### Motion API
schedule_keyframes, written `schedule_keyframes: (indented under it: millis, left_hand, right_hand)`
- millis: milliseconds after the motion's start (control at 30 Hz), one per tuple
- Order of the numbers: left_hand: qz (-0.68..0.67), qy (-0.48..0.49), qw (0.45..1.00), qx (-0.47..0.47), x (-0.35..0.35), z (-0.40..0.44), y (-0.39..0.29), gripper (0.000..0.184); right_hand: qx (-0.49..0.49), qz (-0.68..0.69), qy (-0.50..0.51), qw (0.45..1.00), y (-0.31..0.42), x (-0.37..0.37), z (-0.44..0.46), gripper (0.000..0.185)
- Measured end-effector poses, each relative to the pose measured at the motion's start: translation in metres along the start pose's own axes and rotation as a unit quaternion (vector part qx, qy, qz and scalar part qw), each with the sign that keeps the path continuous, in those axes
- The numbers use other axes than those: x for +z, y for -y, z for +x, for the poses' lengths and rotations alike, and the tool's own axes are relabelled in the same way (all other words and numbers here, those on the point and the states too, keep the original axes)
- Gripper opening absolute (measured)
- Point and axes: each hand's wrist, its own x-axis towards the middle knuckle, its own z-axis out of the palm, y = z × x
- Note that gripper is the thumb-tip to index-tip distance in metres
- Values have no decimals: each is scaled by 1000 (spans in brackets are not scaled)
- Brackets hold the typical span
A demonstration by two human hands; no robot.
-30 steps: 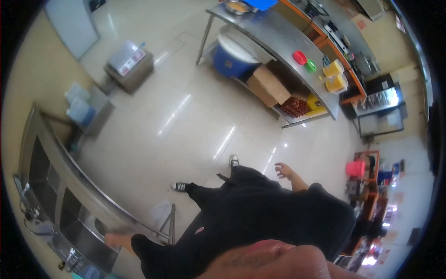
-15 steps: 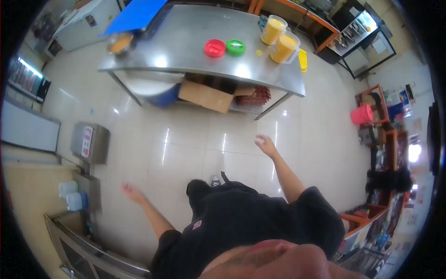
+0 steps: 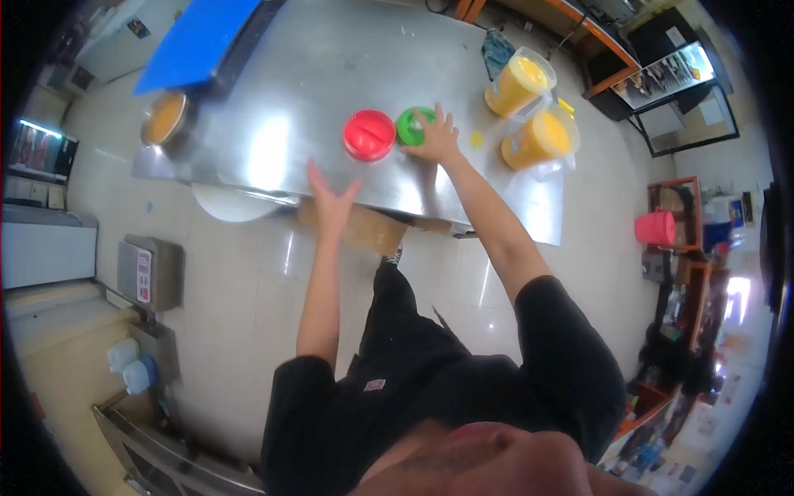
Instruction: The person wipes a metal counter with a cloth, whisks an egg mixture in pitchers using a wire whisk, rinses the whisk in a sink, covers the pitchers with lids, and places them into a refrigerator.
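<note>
My right hand (image 3: 436,140) is at the green round lid (image 3: 406,130), fingers spread over its right side; whether it touches the lid I cannot tell. Just left of that lid, a red round lid (image 3: 370,135) lies on the steel table (image 3: 322,83). My left hand (image 3: 333,202) is open at the table's near edge, below the red lid, thumb and fingers wide apart and nothing in them. Two clear pitchers of yellow liquid, a far pitcher (image 3: 521,83) and a near pitcher (image 3: 539,140), stand to the right of my right hand.
A metal bowl of orange liquid (image 3: 166,118) sits at the table's left end, near a blue board (image 3: 194,45). A dark cloth (image 3: 498,54) lies at the far right edge. Under the table is a cardboard box (image 3: 368,230). A scale (image 3: 150,271) stands at left.
I have come closer to the table. Both hands have risen from my sides to its near edge, the right one reaching the green lid.
</note>
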Motion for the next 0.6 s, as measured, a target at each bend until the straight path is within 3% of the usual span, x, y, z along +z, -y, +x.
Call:
schedule_keyframes:
  millis: [67, 167, 267, 433, 533, 600]
  left_hand:
    - [205, 35, 968, 142, 34, 64, -8, 109]
    - [429, 115, 891, 88, 66, 104, -31, 117]
    - [546, 183, 812, 98, 83, 127, -17, 116]
    - [509, 218, 822, 134, 97, 139, -11, 103]
    - [466, 249, 840, 121, 99, 142, -18, 100]
    - [397, 237, 880, 107, 102, 142, -22, 96]
  right_hand:
    - [8, 2, 50, 999, -12, 8, 28, 85]
    - [6, 35, 83, 996, -29, 15, 26, 79]
    - [-4, 80, 49, 996, -38, -13, 0, 72]
    - [-34, 141, -91, 985, -64, -137, -51, 72]
    - [64, 187, -170, 965, -119, -199, -46, 72]
    - [61, 141, -186, 971, -166, -216, -22, 72]
